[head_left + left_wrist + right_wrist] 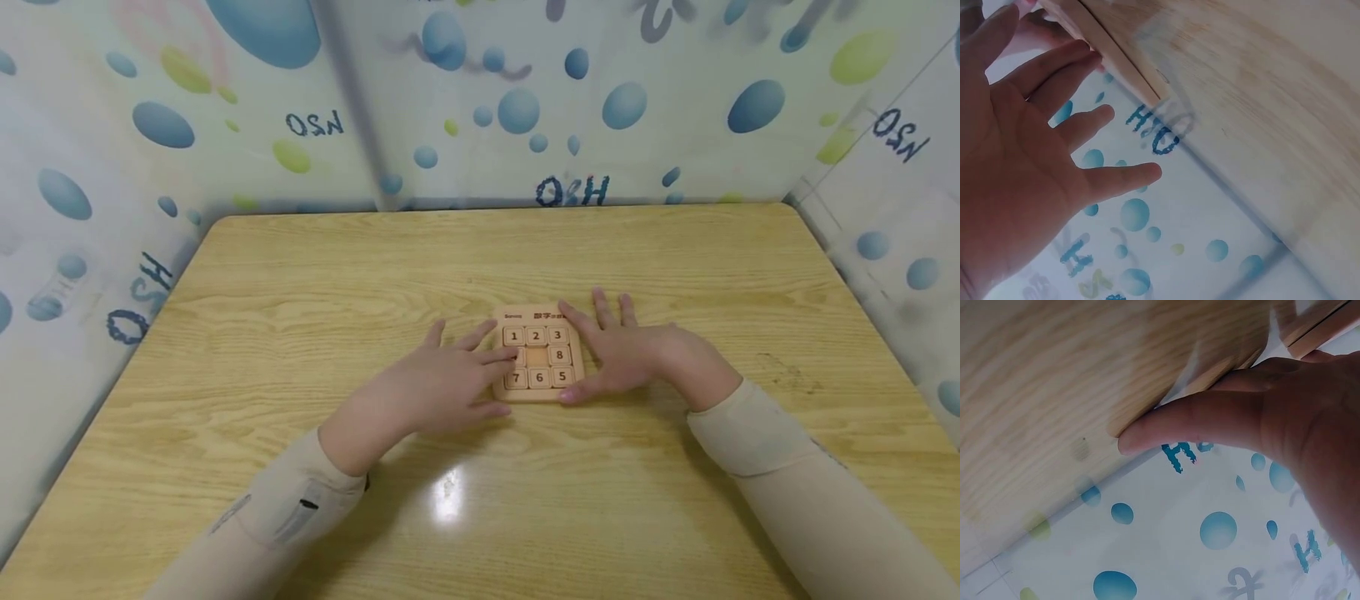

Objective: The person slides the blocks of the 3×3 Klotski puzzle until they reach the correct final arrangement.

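Note:
A pale wooden number slide puzzle (538, 394) lies flat on the table, its tiles marked with dark numerals around one vacant square in the middle. My left hand (442, 383) comes in from the left with fingers spread. One of its fingertips touches the middle-left tile and covers its number; the thumb lies by the lower left corner. At the right side, my right hand (630, 354) has its index fingertip on the upper right corner and its thumb on the lower right corner, other fingers stretched out. The left wrist view shows the puzzle's side edge (1119, 56) beyond the fingers.
The wood-grain table (337, 267) extends on all sides of the puzzle. Behind it and at both sides hang pale sheets (480, 150) printed with blue and green drops and lettering. A bright light reflection shows on the tabletop in front.

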